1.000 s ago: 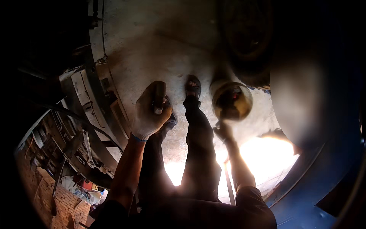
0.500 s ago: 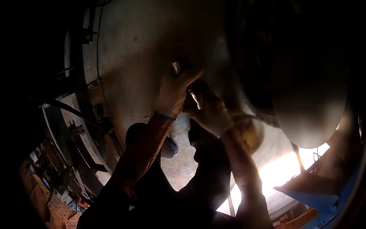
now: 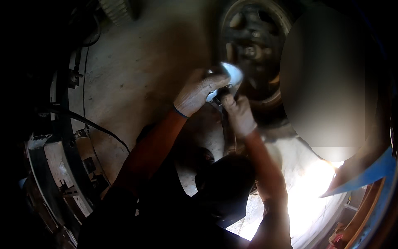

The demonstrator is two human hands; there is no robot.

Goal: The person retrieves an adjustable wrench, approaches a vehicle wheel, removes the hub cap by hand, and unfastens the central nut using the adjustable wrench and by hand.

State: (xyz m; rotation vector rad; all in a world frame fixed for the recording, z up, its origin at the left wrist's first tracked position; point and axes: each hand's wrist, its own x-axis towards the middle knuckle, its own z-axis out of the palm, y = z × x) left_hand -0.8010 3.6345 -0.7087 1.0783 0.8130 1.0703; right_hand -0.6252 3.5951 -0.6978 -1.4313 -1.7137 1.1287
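My left hand [image 3: 198, 90] wears a pale knit glove with a blue cuff. Its fingers are closed on a brightly lit, bluish-white object [image 3: 233, 74] with a curved face, its kind unclear. Just below and to the right, my gloved right hand [image 3: 240, 114] is closed around a dark part of the same piece; what exactly lies inside the fingers is hidden. Right behind both hands stands a dark vehicle wheel [image 3: 253, 50] with a holed rim.
Curved black and pale metal parts [image 3: 62, 162] line the left side, with a black cable [image 3: 97, 125] looping past them. A ribbed tyre [image 3: 116, 10] shows at the top. To the right are a blue panel [image 3: 365, 176] and glaring sunlit ground [image 3: 306, 199]. A blurred oval hides part there.
Both hands have moved up and slightly right, towards the wheel, which now shows clearly. The held object has turned bright bluish-white; before, only small shiny parts of it showed.
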